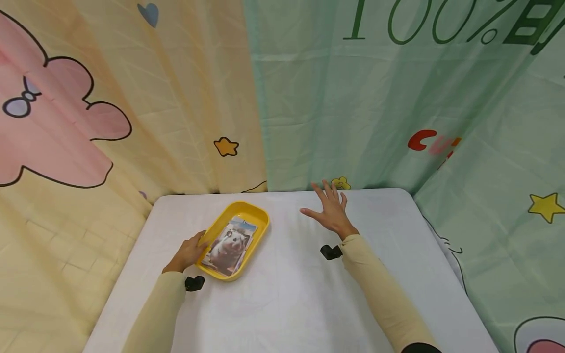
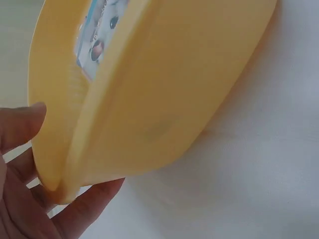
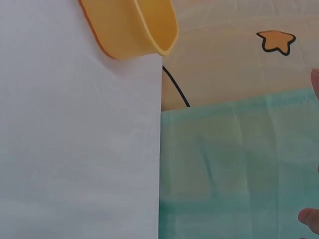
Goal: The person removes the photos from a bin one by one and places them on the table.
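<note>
A yellow plastic tray (image 1: 249,210) sits at a slant on the left half of the table. Inside it lies a small stack of picture cards (image 1: 230,245), the top one showing a pale furry animal. My left hand (image 1: 187,252) grips the tray's left rim; in the left wrist view the thumb (image 2: 22,124) is over the inner side and other fingers are against the outer wall. Spread wide, my right hand (image 1: 331,211) is held over the far part of the table with nothing in it. Only fingertips (image 3: 310,218) of it show in the right wrist view.
A white-covered table (image 1: 282,314) extends in front of me. Printed curtains (image 1: 291,98), yellow on the left and green on the right, hang right behind its far edge and along the sides. A dark wrist device (image 1: 331,252) sits at each sleeve cuff.
</note>
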`<state>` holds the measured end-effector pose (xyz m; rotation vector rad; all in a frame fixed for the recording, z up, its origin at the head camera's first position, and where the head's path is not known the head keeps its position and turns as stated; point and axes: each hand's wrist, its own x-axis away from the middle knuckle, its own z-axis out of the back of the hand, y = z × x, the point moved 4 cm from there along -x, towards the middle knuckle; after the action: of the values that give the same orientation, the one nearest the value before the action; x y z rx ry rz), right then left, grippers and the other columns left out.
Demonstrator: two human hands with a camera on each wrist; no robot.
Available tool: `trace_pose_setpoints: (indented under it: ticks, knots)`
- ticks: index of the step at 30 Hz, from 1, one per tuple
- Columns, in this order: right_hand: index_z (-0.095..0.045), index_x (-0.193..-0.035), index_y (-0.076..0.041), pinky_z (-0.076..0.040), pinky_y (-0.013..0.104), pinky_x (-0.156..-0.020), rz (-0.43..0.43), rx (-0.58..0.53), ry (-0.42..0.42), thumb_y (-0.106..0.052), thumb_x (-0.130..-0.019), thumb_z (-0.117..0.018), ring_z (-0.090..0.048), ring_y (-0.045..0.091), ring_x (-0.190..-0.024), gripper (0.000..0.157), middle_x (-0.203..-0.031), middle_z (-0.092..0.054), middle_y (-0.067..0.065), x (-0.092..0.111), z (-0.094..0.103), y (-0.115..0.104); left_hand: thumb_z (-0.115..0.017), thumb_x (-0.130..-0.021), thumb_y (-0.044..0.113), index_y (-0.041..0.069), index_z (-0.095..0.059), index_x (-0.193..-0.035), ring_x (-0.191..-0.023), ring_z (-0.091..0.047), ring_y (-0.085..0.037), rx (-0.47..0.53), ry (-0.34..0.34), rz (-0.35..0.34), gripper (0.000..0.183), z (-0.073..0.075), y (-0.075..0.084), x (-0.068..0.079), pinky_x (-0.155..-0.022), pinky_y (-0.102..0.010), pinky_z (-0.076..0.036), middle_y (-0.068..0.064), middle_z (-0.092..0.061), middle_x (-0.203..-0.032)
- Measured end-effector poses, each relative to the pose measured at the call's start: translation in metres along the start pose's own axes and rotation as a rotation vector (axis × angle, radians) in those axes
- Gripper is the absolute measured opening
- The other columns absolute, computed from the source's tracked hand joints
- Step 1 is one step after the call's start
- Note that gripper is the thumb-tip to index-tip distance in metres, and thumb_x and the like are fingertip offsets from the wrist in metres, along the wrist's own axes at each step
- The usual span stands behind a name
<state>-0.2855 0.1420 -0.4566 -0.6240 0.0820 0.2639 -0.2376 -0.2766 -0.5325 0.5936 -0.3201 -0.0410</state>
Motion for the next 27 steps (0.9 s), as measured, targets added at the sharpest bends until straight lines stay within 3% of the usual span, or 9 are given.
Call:
trace_pose_setpoints:
  ticks: [8,17,27]
  knots:
    - [-0.025,-0.154,-0.021,0.006,0.064,-0.109,0.001,0.012,-0.005,-0.061,-0.083,-0.063,0.007,0.036,-0.147,0.09,-0.161,-0.005,0.014,-0.001,0.001,0.001,-0.038,-0.098,0.002,-0.003,-0.034,-0.144,-0.114,-0.05,-0.045,0.082,0.009,0.001,0.047,-0.004,-0.007,0.004,-0.099,-0.061,-0.038,-0.037,-0.046,-0.131]
    - [-0.027,-0.154,-0.021,0.003,0.065,-0.109,-0.002,0.023,-0.002,-0.061,-0.083,-0.064,0.004,0.038,-0.146,0.089,-0.161,-0.007,0.016,-0.002,0.003,0.003,-0.039,-0.096,-0.003,-0.006,-0.035,-0.142,-0.103,-0.055,-0.04,0.074,0.038,-0.032,0.046,-0.01,-0.004,0.011,-0.093,-0.058,-0.042,-0.037,-0.051,-0.124]
    - [-0.033,-0.151,-0.02,-0.003,0.067,-0.108,0.013,0.051,-0.001,-0.06,-0.082,-0.066,-0.003,0.041,-0.145,0.086,-0.16,-0.012,0.017,-0.001,0.009,0.007,-0.04,-0.096,-0.002,-0.01,-0.033,-0.143,-0.093,-0.054,-0.033,0.123,0.046,-0.038,0.048,-0.023,0.001,0.018,-0.081,-0.046,-0.047,-0.034,-0.053,-0.121]
